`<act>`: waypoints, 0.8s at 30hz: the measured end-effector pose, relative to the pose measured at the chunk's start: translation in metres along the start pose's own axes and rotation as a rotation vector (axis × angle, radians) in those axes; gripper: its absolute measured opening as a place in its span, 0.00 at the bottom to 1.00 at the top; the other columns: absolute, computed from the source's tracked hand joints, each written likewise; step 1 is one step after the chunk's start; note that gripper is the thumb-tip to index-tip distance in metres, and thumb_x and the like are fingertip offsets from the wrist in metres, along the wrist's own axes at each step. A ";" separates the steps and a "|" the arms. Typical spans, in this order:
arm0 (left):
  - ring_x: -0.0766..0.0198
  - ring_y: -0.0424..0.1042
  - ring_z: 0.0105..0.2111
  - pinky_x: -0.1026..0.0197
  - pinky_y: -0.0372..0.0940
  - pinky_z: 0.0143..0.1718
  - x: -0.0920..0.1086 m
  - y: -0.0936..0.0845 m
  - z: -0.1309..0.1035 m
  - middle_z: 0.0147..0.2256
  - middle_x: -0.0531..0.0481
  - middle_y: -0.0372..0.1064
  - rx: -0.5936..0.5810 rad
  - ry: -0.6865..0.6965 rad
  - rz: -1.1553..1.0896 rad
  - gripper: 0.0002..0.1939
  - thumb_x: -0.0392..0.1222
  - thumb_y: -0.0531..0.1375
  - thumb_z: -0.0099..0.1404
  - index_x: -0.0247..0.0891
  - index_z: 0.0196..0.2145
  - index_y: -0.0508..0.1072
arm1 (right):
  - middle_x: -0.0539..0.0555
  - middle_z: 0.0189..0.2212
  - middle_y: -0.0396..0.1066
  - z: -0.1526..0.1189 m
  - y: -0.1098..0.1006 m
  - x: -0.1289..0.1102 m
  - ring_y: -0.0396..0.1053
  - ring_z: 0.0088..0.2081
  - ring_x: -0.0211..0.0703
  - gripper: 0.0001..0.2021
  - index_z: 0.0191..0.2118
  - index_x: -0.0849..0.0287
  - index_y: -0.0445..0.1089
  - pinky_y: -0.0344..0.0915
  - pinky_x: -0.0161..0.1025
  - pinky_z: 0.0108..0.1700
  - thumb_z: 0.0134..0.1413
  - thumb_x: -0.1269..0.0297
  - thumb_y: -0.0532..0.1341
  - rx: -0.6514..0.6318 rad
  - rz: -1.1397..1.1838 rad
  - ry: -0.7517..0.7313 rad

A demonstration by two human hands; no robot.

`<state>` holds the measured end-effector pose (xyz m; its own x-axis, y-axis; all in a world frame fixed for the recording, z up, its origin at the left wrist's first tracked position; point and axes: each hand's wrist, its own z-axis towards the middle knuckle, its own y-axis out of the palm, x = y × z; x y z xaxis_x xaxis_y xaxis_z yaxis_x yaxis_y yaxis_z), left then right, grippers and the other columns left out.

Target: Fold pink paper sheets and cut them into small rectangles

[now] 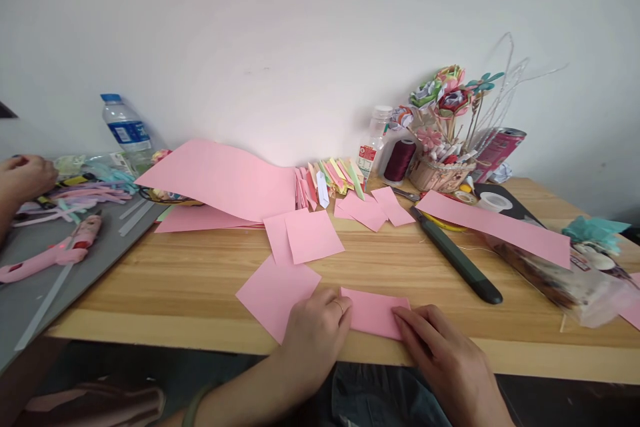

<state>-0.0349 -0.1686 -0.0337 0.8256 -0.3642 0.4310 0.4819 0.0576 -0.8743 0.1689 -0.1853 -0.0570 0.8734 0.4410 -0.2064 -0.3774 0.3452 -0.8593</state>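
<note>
A folded piece of pink paper (376,315) lies near the table's front edge, wider than it is deep. At its left end my left hand (317,327) grips it with curled fingers. My right hand (443,350) pinches the right end between thumb and fingers. Beside my left hand rests a pink paper square (275,290), partly covered by that hand. Farther back, two more pink squares (315,237) overlap. Several smaller pink pieces (395,207) lie behind them. A dark green utility knife (457,257) is on the table to the right of the paper.
Large pink sheets (215,177) curve up at the back left. A basket of paper flowers (440,173), a thread spool (400,161) and folded paper strips (335,180) stand along the wall. At left are a pink glue gun (55,257) and another person's hand (27,177).
</note>
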 end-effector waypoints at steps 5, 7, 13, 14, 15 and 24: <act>0.66 0.67 0.24 0.65 0.58 0.26 0.000 0.001 0.001 0.25 0.51 0.67 -0.010 -0.004 0.036 0.11 0.33 0.53 0.62 0.38 0.27 0.74 | 0.52 0.29 0.69 -0.001 0.002 -0.002 0.69 0.27 0.34 0.14 0.40 0.58 0.71 0.63 0.30 0.27 0.60 0.61 0.50 0.007 -0.036 -0.003; 0.66 0.66 0.24 0.66 0.57 0.25 0.000 0.002 0.000 0.25 0.51 0.67 -0.005 0.009 0.058 0.11 0.33 0.53 0.62 0.38 0.27 0.74 | 0.53 0.29 0.69 -0.001 0.002 -0.001 0.69 0.28 0.35 0.14 0.40 0.59 0.71 0.63 0.30 0.27 0.61 0.62 0.49 0.001 -0.045 -0.004; 0.66 0.66 0.25 0.65 0.57 0.25 -0.002 0.008 -0.004 0.25 0.51 0.66 0.013 0.046 0.114 0.11 0.32 0.52 0.62 0.38 0.27 0.72 | 0.51 0.25 0.68 -0.003 0.000 0.001 0.69 0.26 0.34 0.15 0.40 0.58 0.72 0.60 0.30 0.23 0.61 0.60 0.49 0.030 -0.112 -0.064; 0.66 0.66 0.25 0.65 0.57 0.25 -0.001 0.008 -0.004 0.26 0.51 0.66 0.001 0.044 0.123 0.11 0.32 0.52 0.63 0.38 0.27 0.72 | 0.51 0.24 0.68 -0.003 -0.001 0.001 0.68 0.25 0.34 0.15 0.40 0.58 0.72 0.60 0.30 0.23 0.61 0.60 0.49 0.033 -0.118 -0.069; 0.66 0.66 0.25 0.65 0.57 0.25 -0.001 0.007 -0.003 0.26 0.50 0.66 -0.022 0.040 0.131 0.11 0.32 0.51 0.63 0.38 0.27 0.72 | 0.51 0.24 0.68 -0.001 -0.001 0.001 0.68 0.25 0.35 0.16 0.39 0.58 0.72 0.60 0.30 0.23 0.61 0.61 0.48 0.033 -0.122 -0.070; 0.60 0.66 0.28 0.62 0.58 0.26 -0.004 -0.016 0.044 0.30 0.45 0.66 -0.320 0.205 0.290 0.14 0.25 0.47 0.61 0.33 0.30 0.70 | 0.53 0.25 0.67 0.049 -0.005 0.020 0.66 0.27 0.38 0.17 0.38 0.57 0.71 0.62 0.34 0.29 0.62 0.64 0.44 -0.195 -0.080 -0.121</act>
<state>-0.0325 -0.1269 -0.0114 0.8221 -0.5531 0.1347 0.0993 -0.0937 -0.9906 0.1736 -0.1379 -0.0339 0.8506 0.5187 -0.0868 -0.2316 0.2212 -0.9473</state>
